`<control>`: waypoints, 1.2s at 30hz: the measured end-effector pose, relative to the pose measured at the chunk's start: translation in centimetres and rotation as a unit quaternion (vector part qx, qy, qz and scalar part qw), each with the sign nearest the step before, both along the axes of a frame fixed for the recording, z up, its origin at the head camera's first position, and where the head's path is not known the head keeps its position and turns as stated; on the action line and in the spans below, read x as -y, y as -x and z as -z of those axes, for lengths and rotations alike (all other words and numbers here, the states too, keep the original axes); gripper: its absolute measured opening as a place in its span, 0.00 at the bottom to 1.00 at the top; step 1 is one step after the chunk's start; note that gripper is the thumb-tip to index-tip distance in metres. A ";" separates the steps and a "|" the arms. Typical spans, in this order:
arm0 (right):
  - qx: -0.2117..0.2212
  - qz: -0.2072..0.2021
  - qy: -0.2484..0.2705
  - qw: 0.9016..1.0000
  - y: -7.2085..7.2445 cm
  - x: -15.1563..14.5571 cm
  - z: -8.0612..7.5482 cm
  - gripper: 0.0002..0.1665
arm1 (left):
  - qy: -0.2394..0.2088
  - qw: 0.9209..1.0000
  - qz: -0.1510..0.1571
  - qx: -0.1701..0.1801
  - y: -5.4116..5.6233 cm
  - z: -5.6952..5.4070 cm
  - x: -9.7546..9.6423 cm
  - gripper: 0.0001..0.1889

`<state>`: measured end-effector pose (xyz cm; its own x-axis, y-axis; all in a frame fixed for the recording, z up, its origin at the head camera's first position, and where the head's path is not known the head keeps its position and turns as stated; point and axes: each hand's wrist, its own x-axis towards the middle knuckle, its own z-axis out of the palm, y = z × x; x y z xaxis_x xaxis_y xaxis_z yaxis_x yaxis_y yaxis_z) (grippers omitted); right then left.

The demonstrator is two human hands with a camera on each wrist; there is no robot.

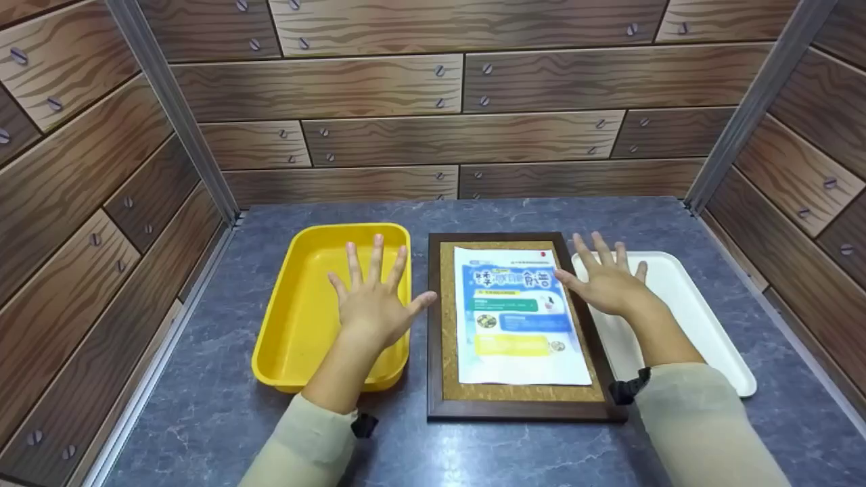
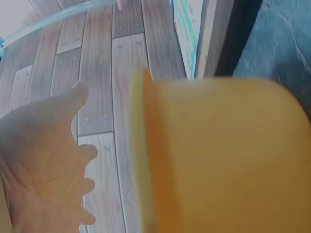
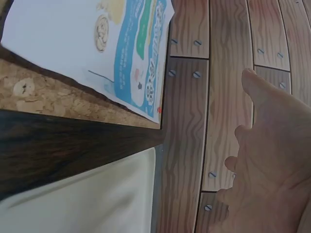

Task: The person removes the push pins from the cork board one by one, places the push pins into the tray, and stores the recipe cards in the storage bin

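Note:
My left hand (image 1: 371, 308) is spread flat in the air above a yellow plastic tub (image 1: 291, 338), palm down and holding nothing. In the left wrist view its palm and fingertips show apart from the tub's rim. With fingers spread, my right hand (image 1: 609, 281) hovers over the edge between a framed cork board (image 1: 450, 399) and a white tray (image 1: 683, 304). A printed sheet (image 1: 524, 365) with blue, green and yellow blocks lies on the cork. In the right wrist view a gap shows between this hand and the board.
A dark grey marbled tabletop (image 1: 528, 453) carries the tub, board and tray side by side. Wood-patterned panels (image 1: 379, 142) wall in the back and both sides, with metal strips (image 1: 176, 101) at the corners. Black bands (image 1: 629, 387) sit at both wrists.

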<state>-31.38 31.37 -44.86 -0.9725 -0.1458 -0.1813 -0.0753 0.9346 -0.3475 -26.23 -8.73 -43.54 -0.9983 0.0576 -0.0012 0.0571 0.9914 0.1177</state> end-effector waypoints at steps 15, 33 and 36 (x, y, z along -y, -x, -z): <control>0.023 -0.020 0.024 0.999 1.2 0.0 1.5 0.63 | -0.006 0.998 0.054 -0.034 -2.3 1.1 -2.7 0.50; 0.024 -0.027 0.019 0.999 2.8 1.1 2.6 0.64 | 0.010 0.993 0.117 -0.020 -3.7 2.6 -6.7 0.51; 0.020 -0.028 0.018 0.999 2.9 1.2 2.8 0.65 | 0.008 0.993 0.120 -0.018 -4.0 2.9 -7.2 0.51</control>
